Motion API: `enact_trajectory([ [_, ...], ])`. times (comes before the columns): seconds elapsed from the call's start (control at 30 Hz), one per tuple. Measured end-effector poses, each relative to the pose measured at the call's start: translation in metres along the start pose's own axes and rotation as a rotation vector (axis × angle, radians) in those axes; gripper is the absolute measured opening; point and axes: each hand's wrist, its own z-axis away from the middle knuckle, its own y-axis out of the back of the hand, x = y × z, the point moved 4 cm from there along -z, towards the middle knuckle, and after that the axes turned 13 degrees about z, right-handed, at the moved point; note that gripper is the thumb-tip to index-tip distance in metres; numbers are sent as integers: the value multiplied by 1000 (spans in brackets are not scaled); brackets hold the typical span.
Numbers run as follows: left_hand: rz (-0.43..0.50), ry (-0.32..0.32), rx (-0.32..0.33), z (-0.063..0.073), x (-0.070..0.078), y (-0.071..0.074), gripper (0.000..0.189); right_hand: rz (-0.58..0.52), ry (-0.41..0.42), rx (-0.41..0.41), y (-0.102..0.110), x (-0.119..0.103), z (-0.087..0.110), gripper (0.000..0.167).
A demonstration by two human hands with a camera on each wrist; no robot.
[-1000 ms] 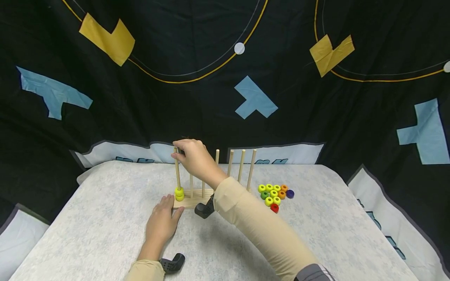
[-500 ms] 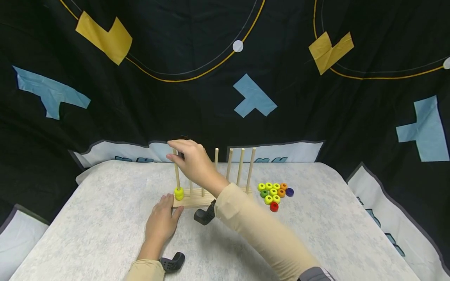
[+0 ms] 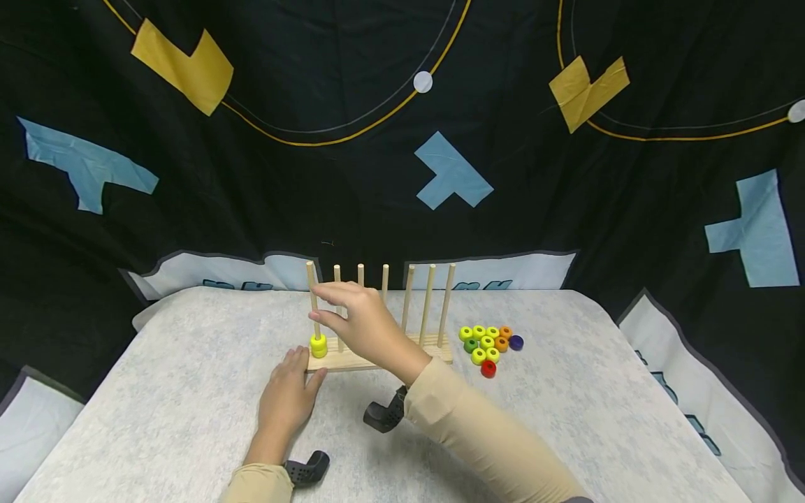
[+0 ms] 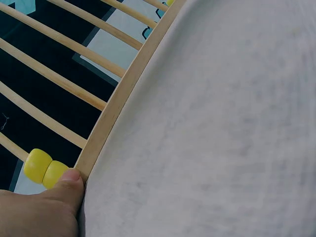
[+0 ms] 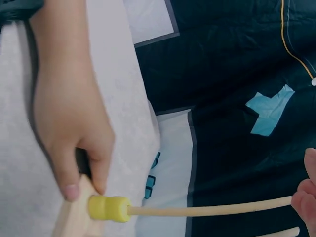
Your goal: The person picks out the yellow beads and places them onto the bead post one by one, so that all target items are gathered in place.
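A wooden rack stands on the table, its flat base (image 3: 336, 362) carrying a row of several upright pegs (image 3: 446, 297). Two yellow beads (image 3: 318, 346) are stacked at the bottom of the leftmost peg. My left hand (image 3: 286, 398) holds the left end of the base between thumb and fingers; its thumb (image 4: 70, 177) lies on the front edge beside the beads. My right hand (image 3: 365, 325) hovers above the base near the leftmost peg, thumb and fingers apart with nothing between them. It hides parts of the pegs behind it.
Right of the rack lies a cluster of loose beads: several yellow ones (image 3: 487, 342), a green bead (image 3: 470, 346), orange beads (image 3: 501, 344), a purple bead (image 3: 516, 342) and a red bead (image 3: 488, 369). A black patterned cloth (image 3: 352, 195) hangs behind the pale table (image 3: 189, 391).
My right hand has come down and slightly right from the top of the leftmost peg, uncovering its tip and the tips of neighbouring pegs. My left hand stays on the base.
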Motion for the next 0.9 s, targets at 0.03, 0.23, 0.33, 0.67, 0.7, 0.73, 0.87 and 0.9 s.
enact_trajectory([
  [0.03,1,-2,1,0,0,0,67,-11,-8,-13,-1,1,4,41],
  [0.23,4,-2,-5,1,1,1,67,-54,-81,-114,-5,12,30,41],
  [0.33,1,2,-4,1,1,1,67,-93,-96,-149,-7,17,42,40],
  [0.67,-20,6,-4,1,1,0,68,-91,-156,-271,-15,46,78,40],
  [0.7,-20,5,-4,1,1,0,68,-89,-164,-275,-15,50,82,40],
  [0.73,-20,3,-3,1,1,0,68,-90,-173,-281,-15,54,86,40],
  [0.87,-18,-6,1,1,1,-1,68,-110,-216,-291,-13,72,102,40],
  [0.9,-18,-7,2,1,1,-1,68,-116,-229,-292,-12,76,105,40],
])
